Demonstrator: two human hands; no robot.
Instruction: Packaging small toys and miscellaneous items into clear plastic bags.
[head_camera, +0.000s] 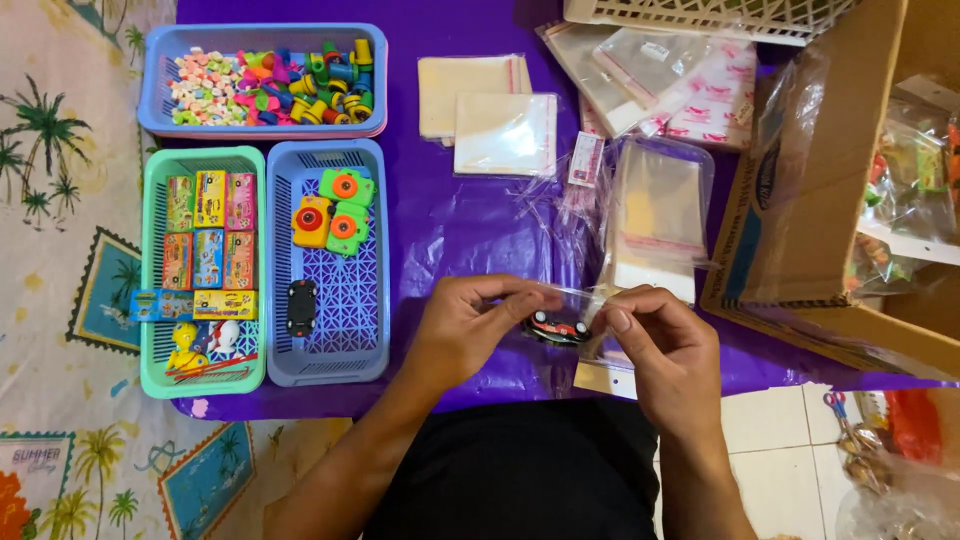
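Over the purple plastic table cover (470, 240), both bare hands together at the near edge. Left hand (465, 330) pinched on the small black and red toy car (557, 326), thumb and fingers closed at its left end. Right hand (668, 352) clamped on the clear cellophane bag (592, 312) wrapped about the same car, fingertips folded over the bag's right side. Car thus between the two hands, inside or at the mouth of the bag; which of the two, hard to tell.

To the left, a blue plastic lattice basket (330, 350) with orange and green toy cameras (333, 212) at its far end and another small black toy car (301, 307) near its middle. Just beside it, touching, a green plastic lattice basket (152, 380) full of small colourful printed boxes (209, 232). Beyond both, a blue plastic tray (160, 120) heaped with tiny bright plastic pieces (268, 88).

Further back, flat stacks of clear empty bags (500, 125) and a larger clear pack of bags (660, 205). On the right, an open brown cardboard box (800, 260) tilted on its side. On the white floor tiles below right, small scissors with red and blue handles (838, 408).
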